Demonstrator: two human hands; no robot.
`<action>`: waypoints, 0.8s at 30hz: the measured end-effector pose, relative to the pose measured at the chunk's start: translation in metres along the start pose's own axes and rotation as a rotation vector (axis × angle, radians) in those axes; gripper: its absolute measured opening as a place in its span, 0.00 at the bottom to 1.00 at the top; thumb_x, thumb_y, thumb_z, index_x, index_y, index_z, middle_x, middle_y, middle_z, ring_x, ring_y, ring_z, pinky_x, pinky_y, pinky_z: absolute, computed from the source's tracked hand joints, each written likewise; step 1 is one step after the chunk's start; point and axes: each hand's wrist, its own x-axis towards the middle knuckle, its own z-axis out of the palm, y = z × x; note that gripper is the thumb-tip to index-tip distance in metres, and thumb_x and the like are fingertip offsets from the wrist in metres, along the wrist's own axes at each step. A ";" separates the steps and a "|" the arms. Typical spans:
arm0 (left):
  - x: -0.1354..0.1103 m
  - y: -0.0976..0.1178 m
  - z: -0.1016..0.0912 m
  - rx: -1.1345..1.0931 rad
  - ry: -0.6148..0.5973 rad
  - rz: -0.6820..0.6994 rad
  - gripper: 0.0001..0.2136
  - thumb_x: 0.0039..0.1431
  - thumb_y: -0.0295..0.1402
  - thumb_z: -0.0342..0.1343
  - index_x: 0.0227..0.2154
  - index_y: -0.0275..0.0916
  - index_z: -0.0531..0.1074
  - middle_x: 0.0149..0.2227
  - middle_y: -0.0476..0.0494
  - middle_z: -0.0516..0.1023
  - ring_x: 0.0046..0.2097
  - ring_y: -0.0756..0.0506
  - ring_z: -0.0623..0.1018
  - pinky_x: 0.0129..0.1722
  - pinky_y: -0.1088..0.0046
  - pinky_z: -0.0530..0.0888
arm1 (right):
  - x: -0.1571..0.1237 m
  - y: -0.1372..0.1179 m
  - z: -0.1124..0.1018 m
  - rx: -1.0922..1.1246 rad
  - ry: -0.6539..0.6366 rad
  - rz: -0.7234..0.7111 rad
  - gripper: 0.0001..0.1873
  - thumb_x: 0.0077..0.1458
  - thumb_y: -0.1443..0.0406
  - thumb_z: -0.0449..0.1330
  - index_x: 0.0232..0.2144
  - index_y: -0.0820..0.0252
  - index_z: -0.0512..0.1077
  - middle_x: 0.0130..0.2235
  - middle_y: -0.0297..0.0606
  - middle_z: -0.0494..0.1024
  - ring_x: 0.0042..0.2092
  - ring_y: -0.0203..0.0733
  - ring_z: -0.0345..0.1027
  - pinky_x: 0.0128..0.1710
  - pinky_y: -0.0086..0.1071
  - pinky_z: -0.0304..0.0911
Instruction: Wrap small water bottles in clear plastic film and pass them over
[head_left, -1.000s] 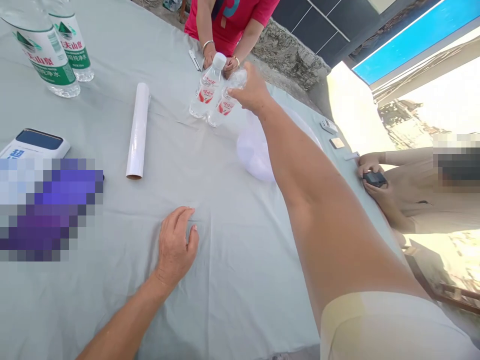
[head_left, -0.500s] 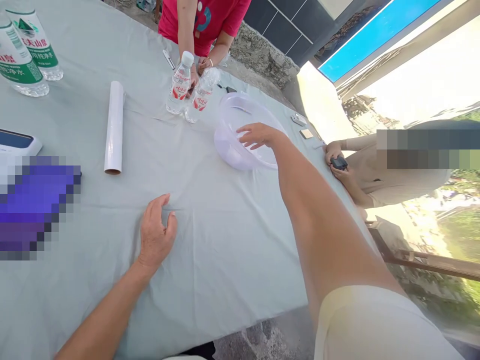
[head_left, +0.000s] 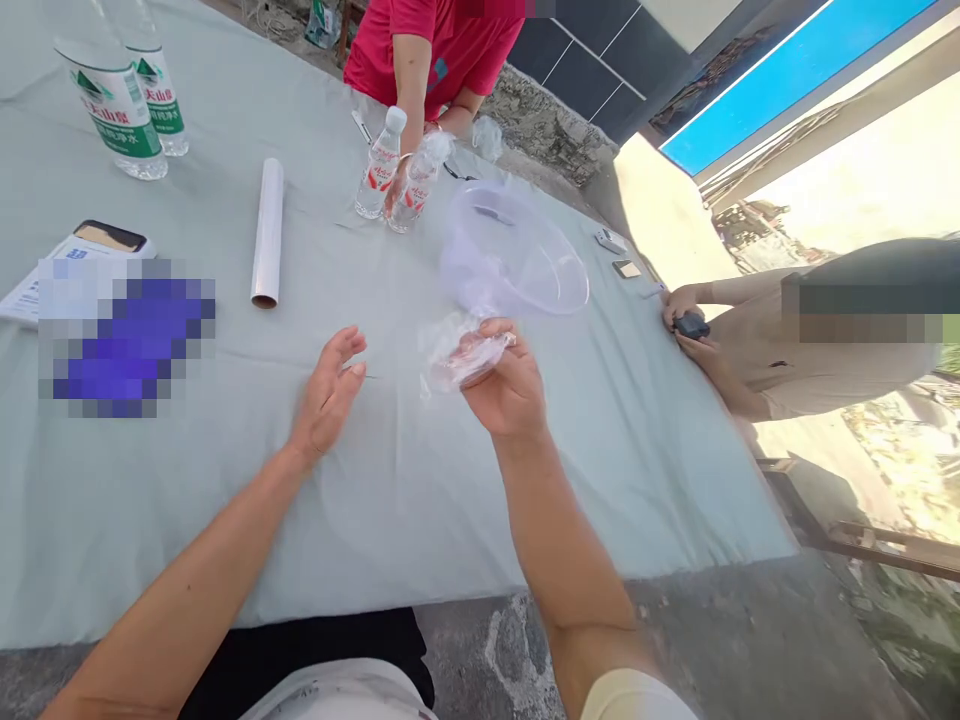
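Pinched in my right hand (head_left: 510,385) is a crumpled piece of clear plastic, perhaps a bag or film (head_left: 454,355), held above the cloth-covered table. Just beyond it sits a pale purple translucent plastic basin (head_left: 469,265). My left hand (head_left: 328,392) hovers at or just over the cloth with fingers apart and nothing in it. Ahead and to its left lies a white roll of plastic film (head_left: 268,230), its brown core showing at the near end.
Two small water bottles (head_left: 380,165) stand in front of a person in a red shirt (head_left: 416,60). Larger bottles (head_left: 124,125) are at the far left, near a blurred purple object (head_left: 135,340). Another person's hands (head_left: 686,315) hold a dark device at the right edge.
My right hand has come back from the basin toward me, now holding the clear plastic. The left hand stays open. The view has shifted, showing more of the table's near edge.
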 end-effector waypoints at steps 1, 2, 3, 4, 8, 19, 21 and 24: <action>-0.001 0.002 -0.002 -0.048 -0.105 -0.013 0.26 0.66 0.50 0.49 0.62 0.46 0.61 0.62 0.38 0.68 0.65 0.40 0.66 0.61 0.59 0.66 | -0.014 0.014 0.007 0.093 0.009 0.072 0.13 0.45 0.60 0.70 0.30 0.53 0.70 0.28 0.27 0.74 0.26 0.31 0.68 0.24 0.25 0.66; -0.002 0.004 -0.003 -0.088 -0.213 -0.035 0.28 0.64 0.53 0.49 0.63 0.45 0.62 0.61 0.37 0.69 0.65 0.39 0.66 0.61 0.60 0.65 | -0.024 0.026 0.012 0.178 0.041 0.139 0.12 0.46 0.61 0.69 0.30 0.54 0.70 0.27 0.27 0.75 0.26 0.30 0.67 0.23 0.24 0.66; -0.002 0.006 -0.004 -0.115 -0.315 -0.068 0.30 0.62 0.56 0.51 0.61 0.44 0.63 0.59 0.37 0.72 0.63 0.38 0.69 0.60 0.61 0.67 | -0.028 0.035 0.016 0.250 0.086 0.198 0.10 0.47 0.63 0.68 0.30 0.54 0.70 0.27 0.27 0.75 0.26 0.30 0.68 0.23 0.23 0.67; -0.003 0.008 -0.003 -0.127 -0.402 -0.112 0.31 0.59 0.56 0.55 0.59 0.43 0.66 0.55 0.37 0.75 0.59 0.38 0.72 0.56 0.62 0.69 | -0.029 0.042 0.017 0.307 0.134 0.244 0.09 0.48 0.66 0.67 0.30 0.55 0.70 0.27 0.27 0.75 0.26 0.30 0.69 0.24 0.22 0.68; -0.007 0.013 0.009 -0.088 -0.466 -0.286 0.16 0.55 0.47 0.64 0.35 0.38 0.74 0.32 0.46 0.76 0.35 0.48 0.76 0.34 0.74 0.72 | -0.019 0.048 0.010 0.393 0.261 0.264 0.06 0.52 0.69 0.64 0.32 0.57 0.71 0.32 0.31 0.79 0.37 0.33 0.76 0.35 0.23 0.74; -0.007 0.011 0.021 -0.052 -0.095 -0.304 0.19 0.49 0.49 0.66 0.35 0.38 0.77 0.27 0.51 0.74 0.28 0.52 0.72 0.27 0.76 0.69 | -0.061 0.084 0.023 -0.169 0.093 0.238 0.18 0.47 0.50 0.69 0.30 0.57 0.73 0.30 0.32 0.76 0.34 0.35 0.71 0.35 0.28 0.67; -0.007 0.016 0.019 0.005 -0.026 -0.320 0.16 0.47 0.45 0.68 0.30 0.37 0.76 0.24 0.53 0.72 0.26 0.53 0.70 0.25 0.78 0.68 | -0.062 0.085 0.020 -0.101 0.178 0.246 0.19 0.44 0.52 0.71 0.27 0.57 0.70 0.29 0.30 0.76 0.32 0.33 0.71 0.34 0.28 0.67; -0.010 0.023 0.012 0.025 0.017 -0.402 0.13 0.45 0.40 0.69 0.26 0.37 0.74 0.23 0.52 0.72 0.25 0.53 0.71 0.24 0.79 0.68 | -0.062 0.082 0.005 0.106 0.212 0.348 0.21 0.39 0.53 0.72 0.27 0.57 0.67 0.34 0.32 0.80 0.32 0.34 0.73 0.31 0.27 0.68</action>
